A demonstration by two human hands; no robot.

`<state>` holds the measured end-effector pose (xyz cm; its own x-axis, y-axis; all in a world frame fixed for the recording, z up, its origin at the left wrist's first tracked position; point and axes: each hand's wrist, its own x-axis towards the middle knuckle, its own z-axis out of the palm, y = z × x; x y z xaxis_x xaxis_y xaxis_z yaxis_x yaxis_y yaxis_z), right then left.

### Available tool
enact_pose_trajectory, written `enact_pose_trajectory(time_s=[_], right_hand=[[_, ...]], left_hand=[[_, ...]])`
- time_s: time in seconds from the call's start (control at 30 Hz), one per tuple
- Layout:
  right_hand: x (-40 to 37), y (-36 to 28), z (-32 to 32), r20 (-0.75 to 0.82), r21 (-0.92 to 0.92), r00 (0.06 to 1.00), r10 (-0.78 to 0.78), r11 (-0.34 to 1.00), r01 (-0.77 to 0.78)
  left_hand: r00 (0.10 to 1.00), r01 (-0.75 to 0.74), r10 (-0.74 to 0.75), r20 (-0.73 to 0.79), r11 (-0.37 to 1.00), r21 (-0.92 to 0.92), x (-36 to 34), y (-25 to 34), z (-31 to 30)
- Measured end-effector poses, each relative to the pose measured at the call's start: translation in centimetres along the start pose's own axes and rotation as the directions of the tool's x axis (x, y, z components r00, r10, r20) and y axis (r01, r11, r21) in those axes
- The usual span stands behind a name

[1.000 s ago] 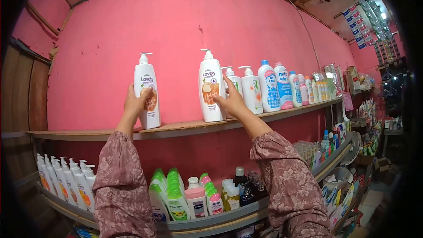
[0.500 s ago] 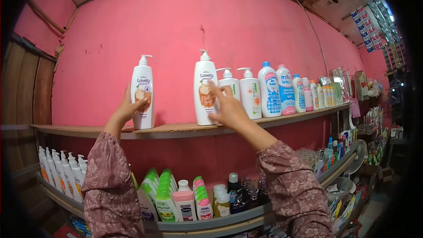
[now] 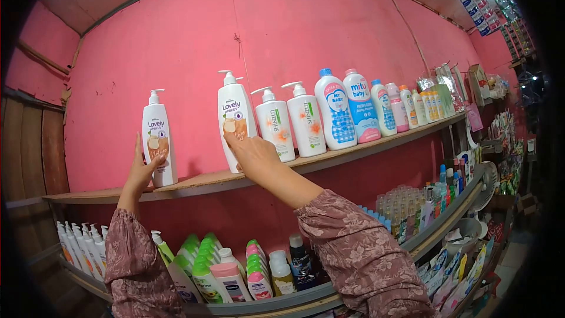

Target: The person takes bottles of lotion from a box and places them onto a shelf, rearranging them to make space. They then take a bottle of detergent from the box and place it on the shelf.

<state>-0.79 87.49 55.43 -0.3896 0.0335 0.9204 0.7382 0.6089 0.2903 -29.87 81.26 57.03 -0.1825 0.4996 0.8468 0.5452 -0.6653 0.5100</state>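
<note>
My left hand (image 3: 141,171) is closed round a white Lovely pump lotion bottle (image 3: 155,123), thumb across its front and fingers along its left side. The bottle stands upright on the wooden shelf (image 3: 200,184). A second Lovely lotion bottle (image 3: 236,106) stands to the right, a gap apart from the first. My right hand (image 3: 254,156) grips its lower part, fingers across the label; the far fingertips are hidden. Behind this bottle another white pump shows. Two Shinzui pump bottles (image 3: 275,132) stand just right of my right hand.
Baby powder bottles (image 3: 336,115) and smaller bottles continue rightward along the upper shelf. Below, the lower shelf (image 3: 294,305) holds white pump bottles (image 3: 82,250), green-capped bottles (image 3: 207,277) and clear bottles (image 3: 400,212). A fan (image 3: 487,185) stands at the right.
The view has shifted and tilted, so both lotion bottles appear further left. My right hand has come lower and closer onto the second bottle. My left hand keeps its hold.
</note>
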Motion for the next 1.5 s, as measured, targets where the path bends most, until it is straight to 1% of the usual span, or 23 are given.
enact_pose_trajectory(time_s=[0.07, 0.17, 0.27, 0.37, 0.57, 0.67, 0.77, 0.93, 1.07, 1.17, 1.37, 1.47, 1.5], right_hand=[[0.2, 0.0, 0.1, 0.017, -0.002, 1.0, 0.001, 1.0, -0.001], [0.3, 0.0, 0.0, 0.06, -0.015, 0.998, 0.016, 1.0, -0.015], [0.5, 0.0, 0.2, 0.081, -0.023, 0.996, 0.022, 1.0, -0.021], [0.8, 0.0, 0.1, 0.128, -0.03, 0.991, 0.035, 0.999, -0.032], [1.4, 0.0, 0.5, 0.175, -0.043, 0.983, 0.059, 0.998, -0.052], [1.6, 0.1, 0.5, 0.19, -0.045, 0.98, 0.056, 0.998, -0.048], [1.7, 0.2, 0.5, 0.199, -0.041, 0.978, 0.061, 0.998, -0.054], [1.6, 0.7, 0.6, 0.186, -0.058, 0.982, 0.022, 0.998, -0.011], [1.7, 0.4, 0.6, 0.186, -0.076, 0.982, 0.039, 0.997, -0.025], [1.7, 0.5, 0.9, 0.182, -0.088, 0.983, 0.034, 0.996, -0.018], [1.8, 0.4, 0.9, 0.192, -0.095, 0.981, 0.04, 0.995, -0.022], [1.8, 0.2, 0.9, 0.2, -0.111, 0.978, 0.062, 0.993, -0.04], [1.8, 0.2, 0.9, 0.2, -0.112, 0.977, 0.072, 0.992, -0.05]], left_hand=[[0.999, -0.025, 0.026, -0.025, 1.0, 0.019, 0.1, -0.1, 0.1], [0.999, -0.029, 0.03, -0.016, 0.998, 0.056, 0.0, -0.2, -0.1], [0.989, -0.139, 0.145, -0.036, 0.981, 0.138, 1.8, -3.0, -0.9], [0.997, -0.078, 0.08, -0.017, 0.993, 0.086, 1.3, -2.1, -0.7], [0.994, -0.11, 0.11, 0.008, 0.994, -0.014, 0.5, -1.0, -0.3], [0.988, -0.152, 0.152, 0.0, 0.988, 0.016, 1.2, -1.9, -0.5], [0.987, -0.159, 0.159, 0.021, 0.987, -0.019, 1.3, -2.1, -0.6], [0.983, -0.181, 0.181, -0.006, 0.983, 0.006, 1.3, -2.2, -0.6], [0.973, -0.229, 0.23, -0.021, 0.973, 0.022, 2.1, -3.4, -0.6], [0.982, -0.188, 0.189, 0.015, 0.981, -0.044, 2.0, -3.2, -0.7], [0.985, -0.17, 0.172, 0.024, 0.982, -0.083, 1.1, -1.9, -0.4], [0.994, -0.108, 0.109, 0.022, 0.994, -0.015, 0.9, -1.3, -0.5], [0.99, -0.136, 0.136, 0.023, 0.991, -0.01, 0.9, -1.4, -0.5]])
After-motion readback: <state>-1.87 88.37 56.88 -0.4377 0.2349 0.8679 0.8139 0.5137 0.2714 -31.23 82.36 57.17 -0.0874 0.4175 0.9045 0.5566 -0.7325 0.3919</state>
